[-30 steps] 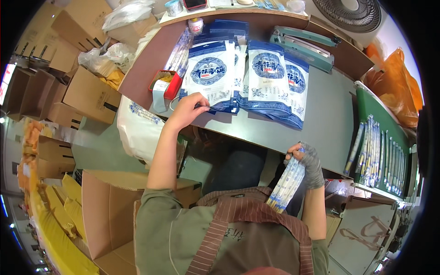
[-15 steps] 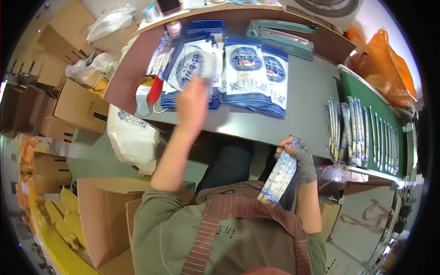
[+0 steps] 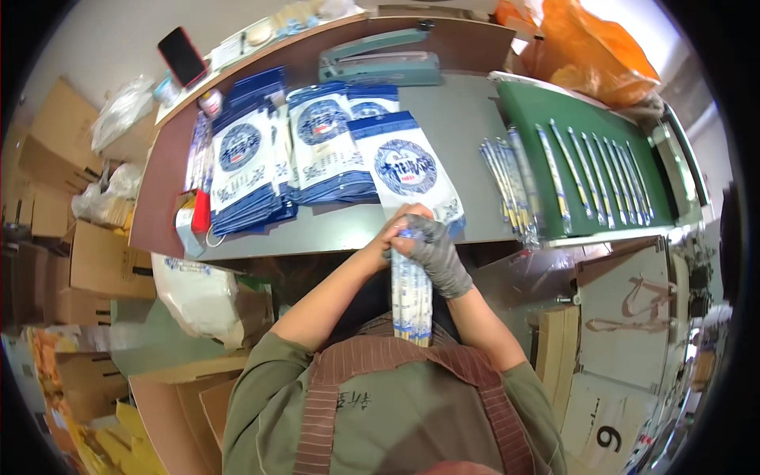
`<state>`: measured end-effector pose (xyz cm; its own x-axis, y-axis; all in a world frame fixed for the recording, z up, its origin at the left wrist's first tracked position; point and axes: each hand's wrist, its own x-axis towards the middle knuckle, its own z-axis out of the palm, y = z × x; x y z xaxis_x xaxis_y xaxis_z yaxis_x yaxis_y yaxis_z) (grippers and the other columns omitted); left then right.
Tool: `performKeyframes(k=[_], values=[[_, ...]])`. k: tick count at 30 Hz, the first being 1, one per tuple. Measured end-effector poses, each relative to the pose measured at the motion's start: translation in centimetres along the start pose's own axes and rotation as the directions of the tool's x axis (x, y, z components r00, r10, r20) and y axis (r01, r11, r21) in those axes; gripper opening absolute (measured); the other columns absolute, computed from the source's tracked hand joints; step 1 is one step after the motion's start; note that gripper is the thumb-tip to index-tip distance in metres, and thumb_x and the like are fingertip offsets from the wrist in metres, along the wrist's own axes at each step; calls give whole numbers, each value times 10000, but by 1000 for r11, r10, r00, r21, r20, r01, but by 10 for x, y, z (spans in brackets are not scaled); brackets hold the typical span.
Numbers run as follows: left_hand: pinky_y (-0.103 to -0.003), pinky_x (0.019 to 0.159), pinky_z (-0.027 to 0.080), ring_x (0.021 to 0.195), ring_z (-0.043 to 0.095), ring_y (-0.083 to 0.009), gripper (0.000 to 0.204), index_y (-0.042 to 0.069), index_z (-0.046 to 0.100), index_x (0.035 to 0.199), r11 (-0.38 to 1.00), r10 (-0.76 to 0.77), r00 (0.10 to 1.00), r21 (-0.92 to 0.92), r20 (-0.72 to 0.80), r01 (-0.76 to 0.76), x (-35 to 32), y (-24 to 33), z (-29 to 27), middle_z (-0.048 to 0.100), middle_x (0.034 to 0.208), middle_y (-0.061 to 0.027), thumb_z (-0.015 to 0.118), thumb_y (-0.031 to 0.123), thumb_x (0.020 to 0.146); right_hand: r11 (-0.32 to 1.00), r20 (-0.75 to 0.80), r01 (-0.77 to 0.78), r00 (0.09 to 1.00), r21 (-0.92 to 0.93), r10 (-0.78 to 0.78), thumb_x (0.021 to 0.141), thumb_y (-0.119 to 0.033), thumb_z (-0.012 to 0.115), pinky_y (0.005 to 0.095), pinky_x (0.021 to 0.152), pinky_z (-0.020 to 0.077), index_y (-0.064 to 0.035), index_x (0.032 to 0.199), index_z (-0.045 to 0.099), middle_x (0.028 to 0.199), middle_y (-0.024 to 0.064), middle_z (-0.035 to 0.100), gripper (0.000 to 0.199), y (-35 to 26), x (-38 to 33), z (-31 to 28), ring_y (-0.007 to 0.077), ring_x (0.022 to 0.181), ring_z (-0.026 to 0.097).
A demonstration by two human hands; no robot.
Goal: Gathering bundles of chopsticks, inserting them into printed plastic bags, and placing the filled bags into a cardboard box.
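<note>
Far left: stacked brown cardboard boxes [image 3: 87,253] and a white printed plastic sack [image 3: 198,289] below the grey tabletop [image 3: 467,111]. On the table's left part, overlapping piles of blue-and-white flat printed pouches [image 3: 245,170]; behind them, a teal desktop heat sealer [image 3: 380,65]. At centre, bare left hand [image 3: 393,235] closed around the lower end of one blue-and-white pouch [image 3: 408,170] lying at the table's near edge. Touching it, grey-gloved right hand [image 3: 434,249] clenched on a bundle of slim blue-and-white stick packets [image 3: 412,293], hanging down toward the striped apron [image 3: 412,396]. Further right, more slim stick packets [image 3: 514,190] on the table, then rows on a green tray [image 3: 586,158]; orange plastic bag [image 3: 586,47] behind.
</note>
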<state>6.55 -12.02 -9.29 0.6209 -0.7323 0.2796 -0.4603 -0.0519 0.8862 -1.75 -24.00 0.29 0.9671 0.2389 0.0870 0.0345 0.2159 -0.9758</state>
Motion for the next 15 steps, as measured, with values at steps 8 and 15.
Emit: performKeyframes(k=[8,15], values=[[-253,743,465,772,591,-144,151,-15,609,990,957,-282,926,3,250,290,25,18,-41,608,830,-50,605,65,862,990,-114,81,991,115,-68,860,-174,604,266,795,435,-33,882,625,897,28,623,144,32,6,-36,109,851,546],[-320,641,483,726,612,-239,116,15,675,923,967,-86,909,186,-408,175,23,45,0,630,818,-98,625,36,820,963,-306,-175,946,-206,106,849,-199,641,295,761,464,-4,911,635,791,79,645,205,58,5,-50,147,768,582]])
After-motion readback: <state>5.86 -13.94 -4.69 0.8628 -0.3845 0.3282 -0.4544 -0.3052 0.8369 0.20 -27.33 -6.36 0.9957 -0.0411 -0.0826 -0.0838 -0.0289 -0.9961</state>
